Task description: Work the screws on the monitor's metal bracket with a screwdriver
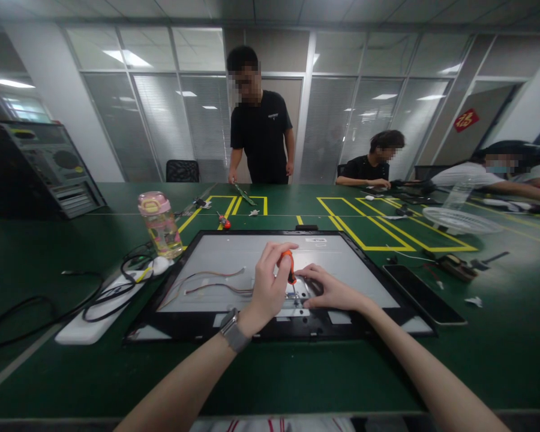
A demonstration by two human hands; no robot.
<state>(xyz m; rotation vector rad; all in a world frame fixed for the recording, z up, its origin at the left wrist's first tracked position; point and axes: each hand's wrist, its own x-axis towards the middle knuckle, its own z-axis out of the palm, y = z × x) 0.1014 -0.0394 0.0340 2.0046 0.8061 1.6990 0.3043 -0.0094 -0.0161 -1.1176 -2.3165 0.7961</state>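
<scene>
A monitor panel (234, 246) lies face down on the green table, its grey metal back up inside a black frame, with thin coloured wires (207, 282) running across it. My left hand (270, 282) is closed round an orange-handled screwdriver (288, 265), held upright with its tip down on a small metal bracket (299, 292) near the panel's front edge. My right hand (330, 291) rests on the panel beside the bracket, fingers pressed against it next to the screwdriver tip. A watch sits on my left wrist.
A pink-capped bottle (161, 225) and black cables on a white strip (94, 318) lie at the left. A computer case (36, 168) stands far left. A phone (423, 293) lies right of the panel. One person stands across the table; others sit at the right.
</scene>
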